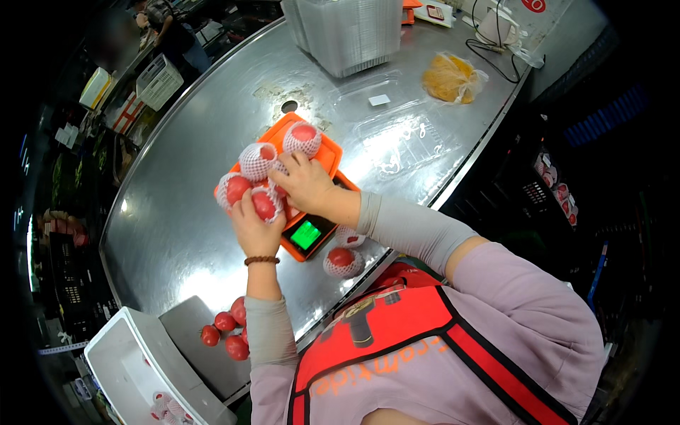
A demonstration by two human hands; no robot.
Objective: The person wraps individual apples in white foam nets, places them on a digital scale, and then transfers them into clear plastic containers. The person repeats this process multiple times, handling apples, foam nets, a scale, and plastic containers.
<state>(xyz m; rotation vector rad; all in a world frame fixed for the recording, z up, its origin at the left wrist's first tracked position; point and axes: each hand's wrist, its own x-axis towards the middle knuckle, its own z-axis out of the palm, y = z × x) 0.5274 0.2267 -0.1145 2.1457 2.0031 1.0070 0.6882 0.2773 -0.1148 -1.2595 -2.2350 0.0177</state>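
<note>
An orange scale (333, 157) with a green-lit display (307, 234) stands on the steel table. Several red tomatoes in white foam nets sit on its tray, among them one at the far right corner (303, 138), one in the middle (256, 163) and one at the left (236, 190). My left hand (256, 228) is closed round the nearest netted tomato (263, 205). Curled over another netted tomato, largely hidden by the fingers, is my right hand (309, 185). Beside the scale, a netted tomato (342, 261) rests near the table edge, with a second net (350, 236) behind it.
Several bare tomatoes (225, 322) lie at the near left, beside a white bin (138, 347) holding netted ones. Stacked clear plastic trays (347, 35) stand at the back, and a bag of something yellow (452, 78) lies back right. A person (173, 32) is far left.
</note>
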